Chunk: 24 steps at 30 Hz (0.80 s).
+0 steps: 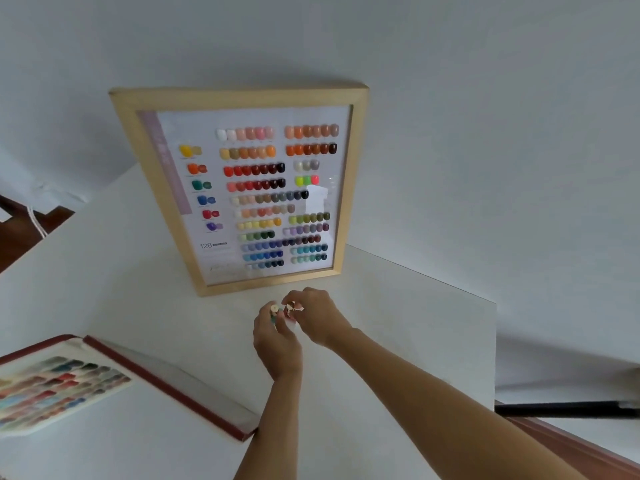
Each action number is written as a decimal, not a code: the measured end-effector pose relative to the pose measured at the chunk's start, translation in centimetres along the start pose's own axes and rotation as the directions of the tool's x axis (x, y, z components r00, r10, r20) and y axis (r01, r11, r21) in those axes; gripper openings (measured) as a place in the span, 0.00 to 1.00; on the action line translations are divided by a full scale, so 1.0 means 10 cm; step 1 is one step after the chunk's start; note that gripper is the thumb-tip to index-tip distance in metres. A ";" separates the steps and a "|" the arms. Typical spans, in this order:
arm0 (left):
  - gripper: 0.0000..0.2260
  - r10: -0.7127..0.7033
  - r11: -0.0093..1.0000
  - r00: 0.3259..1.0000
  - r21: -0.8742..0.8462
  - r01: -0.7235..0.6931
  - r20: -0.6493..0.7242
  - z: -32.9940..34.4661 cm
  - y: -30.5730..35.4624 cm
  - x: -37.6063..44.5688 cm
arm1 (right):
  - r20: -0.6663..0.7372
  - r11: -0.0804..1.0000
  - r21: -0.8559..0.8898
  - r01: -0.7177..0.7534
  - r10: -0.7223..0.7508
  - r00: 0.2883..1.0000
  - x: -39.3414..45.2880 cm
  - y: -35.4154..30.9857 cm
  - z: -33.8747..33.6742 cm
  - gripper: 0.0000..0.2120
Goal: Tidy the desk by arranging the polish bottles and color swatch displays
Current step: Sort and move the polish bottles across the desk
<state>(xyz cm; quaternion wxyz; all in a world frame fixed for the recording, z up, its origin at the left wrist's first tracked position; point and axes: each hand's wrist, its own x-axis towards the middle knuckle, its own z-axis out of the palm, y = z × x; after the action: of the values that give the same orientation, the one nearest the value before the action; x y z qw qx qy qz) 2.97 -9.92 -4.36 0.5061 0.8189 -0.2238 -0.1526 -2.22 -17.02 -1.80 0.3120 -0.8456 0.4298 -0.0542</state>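
Two small nail-polish bottles, one with a pale round cap [274, 309] and one showing red [290, 310], sit between the person's hands in the middle of the white desk [398, 323], toward its far edge; whether they rest on the surface or are lifted just off it cannot be told. The left hand [275, 344] is curled around the pale-capped bottle, and the right hand [317, 318] pinches the red one with its fingertips, the two bottles nearly touching. Just behind them, the wooden-framed swatch chart with rows of coloured nail tips [242, 192] stands upright, leaning against the wall at the desk's far edge, and looks already placed. The open red-covered swatch book [69, 382] lies askew at the desk's near left corner, apparently still to be closed or straightened, so the tidying seems roughly midway.
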 end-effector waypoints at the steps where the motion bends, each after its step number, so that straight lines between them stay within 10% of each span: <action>1: 0.11 0.003 1.000 1.000 0.001 -0.003 0.004 0.00 0.00 -0.01 | 0.002 1.000 -0.007 0.004 -0.004 1.000 0.00 0.01 0.00 0.11; 11: 0.11 0.163 0.985 0.971 0.021 -0.169 0.174 -0.06 0.04 -0.36 | 0.033 0.996 -0.075 -0.051 0.054 0.998 -0.44 0.26 -0.31 0.10; 24: 0.08 0.385 0.896 0.745 -0.027 -0.444 0.545 -0.29 -0.01 -1.25 | -0.024 0.957 -0.210 -0.202 0.201 0.979 -1.86 0.57 -0.66 0.11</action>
<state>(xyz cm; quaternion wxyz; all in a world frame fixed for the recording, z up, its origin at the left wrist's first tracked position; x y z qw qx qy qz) -6.28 -1.17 -2.93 0.4004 0.6977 -0.5402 -0.2472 -20.20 -8.51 3.52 0.2237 -0.8257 0.5173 0.0231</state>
